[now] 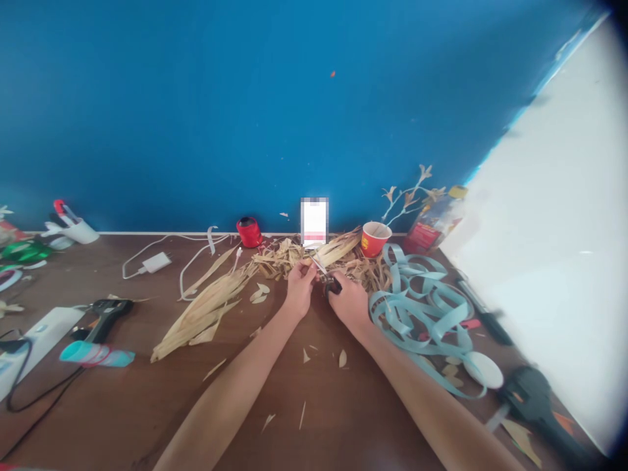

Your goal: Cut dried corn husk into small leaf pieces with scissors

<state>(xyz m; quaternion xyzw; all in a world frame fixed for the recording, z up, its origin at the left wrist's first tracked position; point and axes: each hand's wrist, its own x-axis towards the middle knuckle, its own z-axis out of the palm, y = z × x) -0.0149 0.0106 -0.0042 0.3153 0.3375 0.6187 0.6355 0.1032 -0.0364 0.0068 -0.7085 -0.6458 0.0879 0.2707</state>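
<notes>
Closest in, pale husk scraps (342, 358) lie scattered on the brown table (147, 405) between the two forearms. At the lower right a black glue gun (532, 392) lies on its side with a white disc (483, 369) just beside it. At the lower left a teal tube (95, 354) lies near a second glue gun (105, 313) and a white power strip (44, 327).

Further up, the hands meet at mid-table. The right hand (349, 302) is closed round the black handles of the scissors (330, 281), whose blades point up and left towards the other hand. The left hand (300, 288) has its fingers curled tight, pinching a husk strip (311, 264) at the blades. The strip is too small to see well and is probably a piece from the heap behind. I cannot tell whether the blades stand apart or together.

Left of the hands lies a long bundle of dried husks (206, 311), running from the near left up towards the middle. To the right, a loose tangle of light blue ribbon (417, 307) sits near the right wrist.

Just behind the hands is a husk heap (284, 256). Along the back edge stand a red paper cup (375, 239), a red can (249, 231), a white charger (156, 262) with its cable, and a white mug (81, 230) at far left, all before the blue wall (245, 118).
</notes>
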